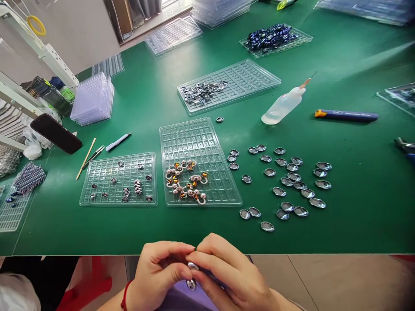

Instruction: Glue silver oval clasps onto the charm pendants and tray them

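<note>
Reference landmark: the centre tray (223,190). The silver parts (193,265) are on its near side, past the table (116,231) edge, between the fingertips of the 2 hands.

Hand state: the left hand (158,270), with 1 red cord (124,298) at the wrist, pinches the silver parts between thumb and forefinger. The right hand (231,272) grips them from the opposite side with curled fingers and thumb. From where I stand, 2 silver parts show; whether they are joined cannot be told.

Handling (judged by look): light, stiff, and slippery on the polished faces; the finish may scratch. Take hold by the rims with the fingertips, leaving the faces free.

Count, relative to the centre tray:
- Right: about 27 loose ovals (294,176).
- Just beyond the far right corner: 1 lone oval (219,119).
- Right and beyond: 1 bottle (281,108); farther right, 1 blue tool (348,115).
- Just left: 1 left tray (108,172), bearing about 8 single dark pieces, 1 cluster and 1 short stack.
- Left, past the left tray: 1 pen (118,142), 1 stick (86,158), 1 phone (55,134).
- Beyond: 1 far tray (253,77) with 1 heap, pieces uncountable.
- On it: bead pieces (195,178), overlapping, uncountable.
</note>
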A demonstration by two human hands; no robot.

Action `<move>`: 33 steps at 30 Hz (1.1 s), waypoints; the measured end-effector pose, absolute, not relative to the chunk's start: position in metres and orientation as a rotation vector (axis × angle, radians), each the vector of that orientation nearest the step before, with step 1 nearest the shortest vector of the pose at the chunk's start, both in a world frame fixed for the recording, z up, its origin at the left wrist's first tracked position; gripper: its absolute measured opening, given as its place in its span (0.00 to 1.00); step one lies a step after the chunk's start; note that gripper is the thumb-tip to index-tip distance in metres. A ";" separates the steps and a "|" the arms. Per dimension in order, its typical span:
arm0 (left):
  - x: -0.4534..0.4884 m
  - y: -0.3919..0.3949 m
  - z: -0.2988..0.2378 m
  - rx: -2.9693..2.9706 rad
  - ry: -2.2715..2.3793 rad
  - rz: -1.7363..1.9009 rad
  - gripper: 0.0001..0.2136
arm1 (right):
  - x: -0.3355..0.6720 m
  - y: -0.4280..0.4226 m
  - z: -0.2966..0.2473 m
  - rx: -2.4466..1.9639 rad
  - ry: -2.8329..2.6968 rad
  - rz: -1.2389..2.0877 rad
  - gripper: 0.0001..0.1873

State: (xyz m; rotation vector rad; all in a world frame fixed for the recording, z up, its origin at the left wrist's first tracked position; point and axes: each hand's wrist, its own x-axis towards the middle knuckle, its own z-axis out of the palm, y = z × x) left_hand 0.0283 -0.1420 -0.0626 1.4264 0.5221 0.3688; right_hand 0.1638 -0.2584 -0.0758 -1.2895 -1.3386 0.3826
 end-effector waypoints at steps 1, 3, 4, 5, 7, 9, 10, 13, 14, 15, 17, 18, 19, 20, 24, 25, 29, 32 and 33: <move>0.028 -0.141 -0.062 1.490 0.524 0.391 0.10 | 0.164 -0.258 -0.076 -1.294 -1.347 0.363 0.13; 0.029 -0.139 -0.060 1.677 0.501 0.480 0.09 | 0.164 -0.259 -0.077 -1.303 -1.361 0.334 0.13; 0.029 -0.137 -0.058 1.787 0.468 0.537 0.09 | 0.164 -0.259 -0.078 -1.303 -1.369 0.328 0.13; 0.029 -0.135 -0.056 1.893 0.421 0.593 0.08 | 0.164 -0.260 -0.078 -1.302 -1.377 0.328 0.13; 0.029 -0.131 -0.053 2.058 0.315 0.685 0.07 | 0.164 -0.260 -0.079 -1.303 -1.386 0.346 0.12; 0.029 -0.127 -0.050 2.166 0.209 0.725 0.06 | 0.164 -0.261 -0.079 -1.298 -1.391 0.372 0.11; 0.029 -0.125 -0.048 2.202 0.150 0.734 0.04 | 0.164 -0.261 -0.079 -1.297 -1.392 0.383 0.10; 0.029 -0.121 -0.045 2.256 -0.018 0.727 0.01 | 0.163 -0.260 -0.078 -1.291 -1.408 0.396 0.09; 0.029 -0.120 -0.044 2.263 -0.051 0.713 0.02 | 0.163 -0.260 -0.078 -1.289 -1.414 0.397 0.09; 0.029 -0.120 -0.043 2.268 -0.068 0.695 0.03 | 0.163 -0.260 -0.078 -1.288 -1.420 0.401 0.09; 0.030 -0.119 -0.041 2.270 -0.076 0.642 0.04 | 0.163 -0.260 -0.077 -1.289 -1.431 0.418 0.09; 0.031 -0.119 -0.041 2.262 -0.070 0.614 0.03 | 0.163 -0.260 -0.077 -1.292 -1.436 0.433 0.09; 0.032 -0.120 -0.040 2.248 -0.059 0.588 0.02 | 0.163 -0.260 -0.077 -1.294 -1.441 0.449 0.09; 0.032 -0.120 -0.040 2.230 -0.045 0.568 0.01 | 0.164 -0.260 -0.077 -1.295 -1.446 0.461 0.09; 0.034 -0.123 -0.041 2.174 0.023 0.564 0.05 | 0.164 -0.261 -0.078 -1.293 -1.475 0.470 0.10; 0.034 -0.123 -0.042 2.164 0.048 0.584 0.07 | 0.164 -0.262 -0.078 -1.301 -1.481 0.471 0.10; 0.035 -0.125 -0.044 2.140 0.118 0.668 0.10 | 0.164 -0.262 -0.079 -1.336 -1.486 0.463 0.11; 0.035 -0.125 -0.045 2.140 0.116 0.709 0.11 | 0.165 -0.262 -0.078 -1.338 -1.493 0.457 0.10; 0.035 -0.125 -0.045 2.139 0.116 0.717 0.11 | 0.165 -0.262 -0.078 -1.333 -1.501 0.463 0.10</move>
